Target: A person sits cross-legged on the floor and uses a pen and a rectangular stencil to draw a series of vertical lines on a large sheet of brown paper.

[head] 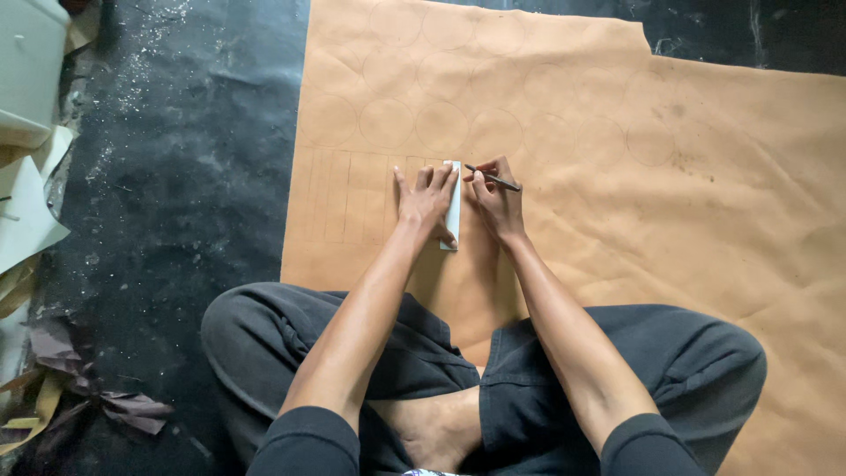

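Dark floor (176, 203), tan sheet (705, 176) looks thin, floppy; left hand (425, 204) flat, pressing white strip (453, 216); right hand (498, 201) pinching pencil (493, 178) at strip's edge.

Packages, labels, signs, screens: none clearly in view. Pale boxy container (31, 66) at the upper left edge; kind cannot be told.

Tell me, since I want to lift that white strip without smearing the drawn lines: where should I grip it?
Probably the near short end of the white strip, coming from the person's side. It lies flat on the tan sheet, long axis pointing away, and the left hand presses its far half; the right hand holds a pencil alongside.
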